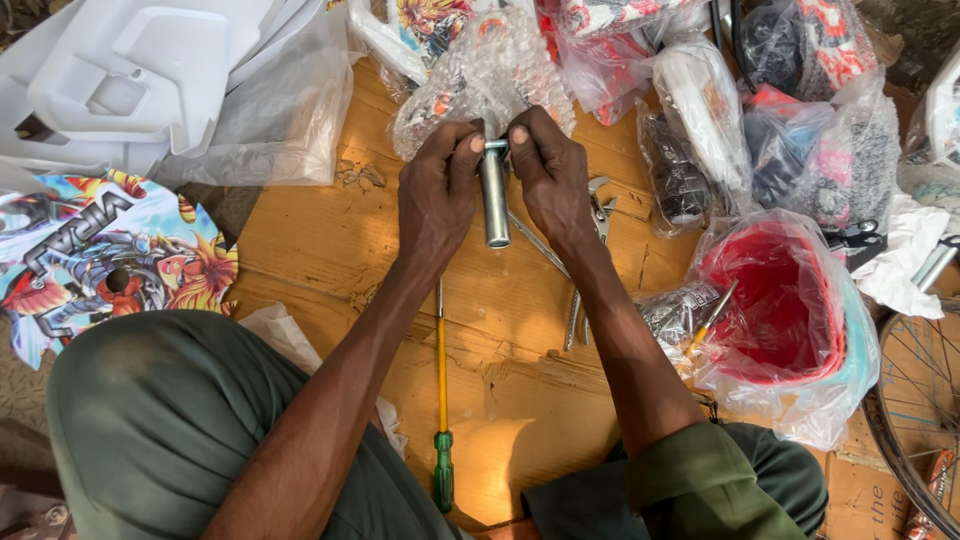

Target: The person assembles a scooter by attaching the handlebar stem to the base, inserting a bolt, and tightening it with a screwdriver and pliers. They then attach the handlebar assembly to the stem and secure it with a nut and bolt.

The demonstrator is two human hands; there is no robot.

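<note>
Metal tube hangs upright between both hands, left hand and right hand pinching its top end.

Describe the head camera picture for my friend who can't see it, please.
Two bare hands, left and right, hold a short shiny metal tube over brown cardboard. A long green-handled screwdriver lies below, with plastic-wrapped parts around.
</note>
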